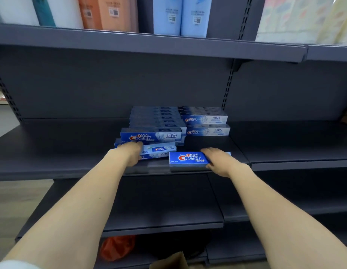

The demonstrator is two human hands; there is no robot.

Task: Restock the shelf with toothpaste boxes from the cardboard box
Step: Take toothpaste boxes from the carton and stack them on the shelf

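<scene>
1. Boxes in both hands at the shelf (285, 152) front. My right hand (220, 160) has its fingers curled over the right end of a dark-blue toothpaste box (188, 159), thumb side toward me, clamped on it at the shelf's front lip.
2. My left hand (130, 152) lies over the left end of a paler toothpaste box (159, 151). It looks like a grip, though the fingertips are hidden under my palm, so I judge them wrapped rather than see it.
3. Dark-blue box: long axis runs left to right along the shelf edge, logo face up and reading upright to me.
4. Paler box: long axis also roughly left to right, but skewed, its right end tipped up and away toward the stack.
5. Behind sit two stacks (178, 121), all lying lengthwise the same way.
6. To do this well, I'd square the skewed box first, then slide each one back flush against the stacks, logo forward, ends aligned, without nudging the rows.
7. Cardboard box (168, 262): only a corner shows at the bottom.
</scene>
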